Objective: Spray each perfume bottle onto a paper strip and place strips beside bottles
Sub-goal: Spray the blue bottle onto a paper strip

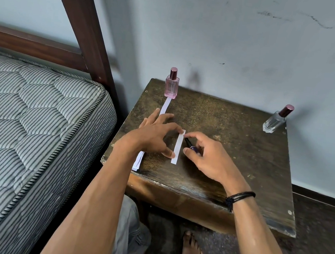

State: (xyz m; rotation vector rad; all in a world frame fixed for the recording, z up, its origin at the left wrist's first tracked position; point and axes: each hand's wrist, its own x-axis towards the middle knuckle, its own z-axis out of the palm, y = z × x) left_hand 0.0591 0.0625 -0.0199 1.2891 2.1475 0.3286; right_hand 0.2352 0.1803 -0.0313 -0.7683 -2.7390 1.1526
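1. The left hand [153,135], fingers spread flat, steadies a white paper strip [178,147] on the worn wooden tabletop [224,137].
2. The right hand [207,154] grips a dark purple perfume bottle [188,144], tilted beside the strip.

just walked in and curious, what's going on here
A person is testing perfumes at a wooden table. The left hand steadies a paper strip with straight fingers while the right hand holds a small dark bottle beside it. A second strip lies by the pink bottle; the clear bottle has none.
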